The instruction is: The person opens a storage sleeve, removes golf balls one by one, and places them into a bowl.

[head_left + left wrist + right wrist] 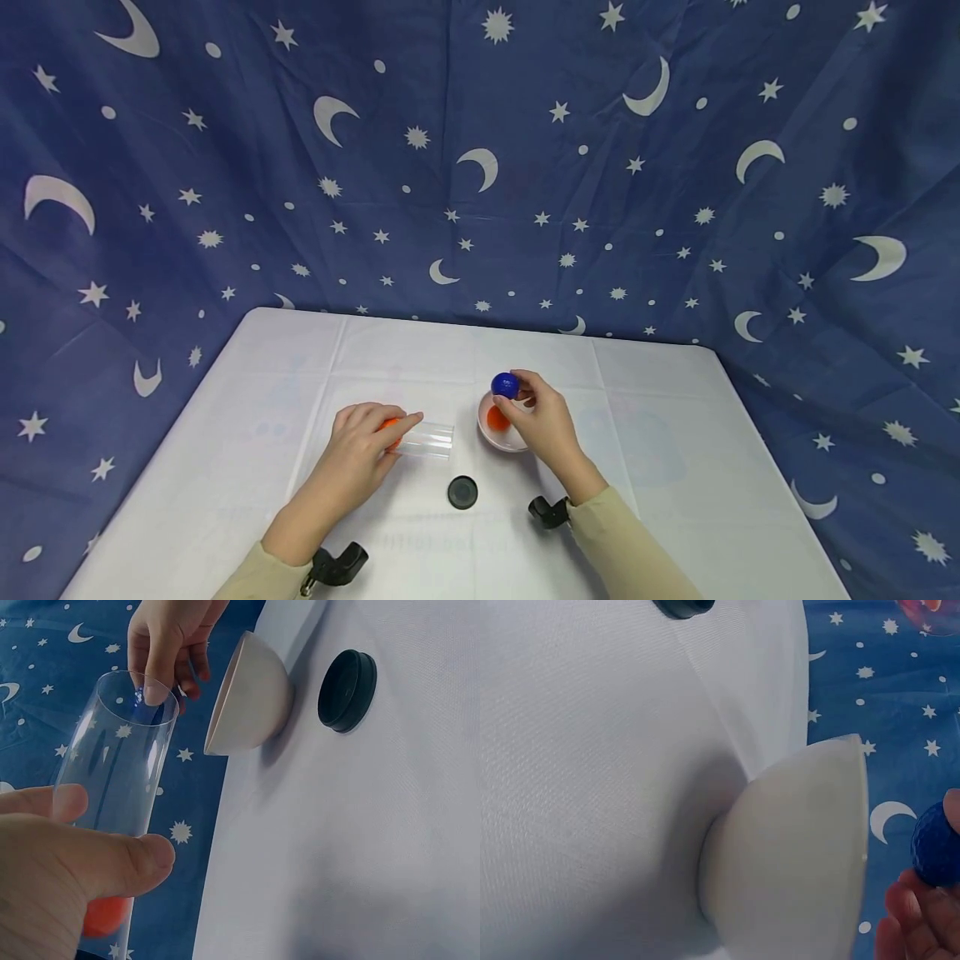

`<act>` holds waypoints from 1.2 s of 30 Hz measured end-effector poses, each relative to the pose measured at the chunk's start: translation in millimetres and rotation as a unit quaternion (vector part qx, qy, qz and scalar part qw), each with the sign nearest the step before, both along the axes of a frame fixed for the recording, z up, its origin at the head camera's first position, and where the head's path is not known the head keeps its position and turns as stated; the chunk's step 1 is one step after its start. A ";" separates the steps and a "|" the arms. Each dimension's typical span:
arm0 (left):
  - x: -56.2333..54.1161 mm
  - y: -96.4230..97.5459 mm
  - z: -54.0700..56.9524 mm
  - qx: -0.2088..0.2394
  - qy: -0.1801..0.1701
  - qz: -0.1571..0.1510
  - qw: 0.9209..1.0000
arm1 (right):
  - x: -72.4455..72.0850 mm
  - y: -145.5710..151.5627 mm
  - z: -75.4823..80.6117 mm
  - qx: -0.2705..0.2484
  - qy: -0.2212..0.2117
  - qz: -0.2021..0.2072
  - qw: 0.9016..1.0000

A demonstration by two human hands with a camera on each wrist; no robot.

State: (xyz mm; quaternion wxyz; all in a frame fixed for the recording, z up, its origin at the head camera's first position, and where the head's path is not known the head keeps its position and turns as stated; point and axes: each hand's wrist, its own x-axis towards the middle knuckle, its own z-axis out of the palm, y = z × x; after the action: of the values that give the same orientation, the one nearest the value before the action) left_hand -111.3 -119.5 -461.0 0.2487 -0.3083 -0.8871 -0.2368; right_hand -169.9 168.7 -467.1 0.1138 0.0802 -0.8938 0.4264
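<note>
My left hand (367, 437) grips a clear plastic tube (424, 439) lying on its side on the white table (247, 433); an orange ball (389, 427) sits inside near my fingers. The left wrist view shows the tube (120, 761) with the orange ball (105, 915) at its closed end. My right hand (534, 408) pinches a blue ball (505, 384) just above a small white bowl (498, 435), which holds another orange ball (496, 417). In the right wrist view, the blue ball (936, 845) hovers by the bowl (802, 855).
A black round lid (462, 492) lies on the table in front of the bowl, also seen in the left wrist view as the lid (346, 691). A blue star-and-moon cloth (480, 167) hangs behind and around the table.
</note>
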 end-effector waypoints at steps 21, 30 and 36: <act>0.3 -2.4 -3.4 -0.011 -0.015 0.007 1.000 | -10.4 -7.8 -15.9 0.119 -0.028 -0.023 0.992; 0.6 -2.4 -2.7 -0.011 -0.015 0.008 1.000 | -11.0 -8.7 -15.9 0.151 -0.031 -0.017 0.988; 1.0 -2.5 -1.4 -0.012 -0.016 0.009 1.000 | -10.0 -9.1 -13.1 0.159 -0.032 -0.014 0.987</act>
State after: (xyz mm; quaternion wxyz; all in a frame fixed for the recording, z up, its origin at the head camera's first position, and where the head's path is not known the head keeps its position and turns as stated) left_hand -110.4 -122.0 -462.4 0.2329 -0.2998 -0.8964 -0.2289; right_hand -179.8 159.6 -480.3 0.0769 0.0707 -0.9544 0.2795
